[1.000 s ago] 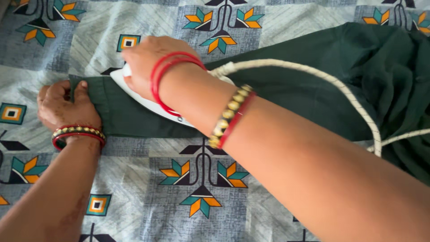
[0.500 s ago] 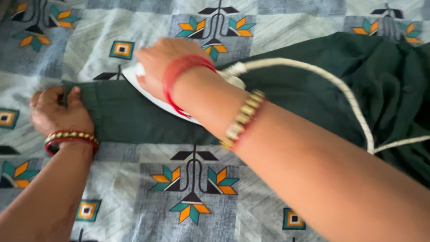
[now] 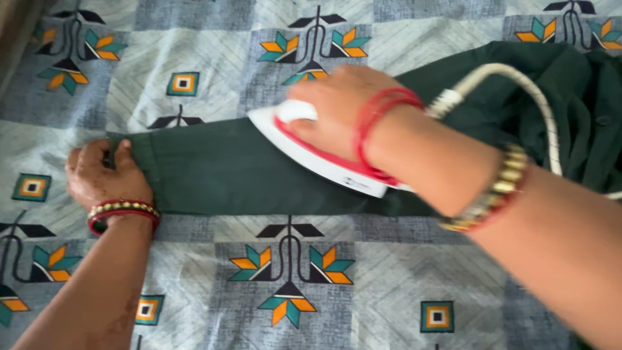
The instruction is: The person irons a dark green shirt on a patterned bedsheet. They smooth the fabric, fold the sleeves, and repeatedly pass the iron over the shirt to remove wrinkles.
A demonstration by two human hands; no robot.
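A dark green garment (image 3: 227,172) lies stretched out on a patterned bedsheet (image 3: 291,279). My left hand (image 3: 107,172) pinches the garment's left end flat, near its hem. My right hand (image 3: 340,107) grips the handle of a white and red electric iron (image 3: 321,159), which rests flat on the middle of the green cloth. A cream braided cord (image 3: 518,87) runs from the back of the iron over the bunched part of the garment at the right. Both wrists carry red and gold bangles.
The bedsheet, grey-blue with orange and teal leaf motifs and small squares, covers the whole surface. The rest of the green garment lies bunched at the upper right (image 3: 583,116). A brownish edge (image 3: 13,32) shows at the top left corner.
My right hand has slid the iron to the right along the green cloth, away from my left hand. The left hand has kept its hold on the garment's end.
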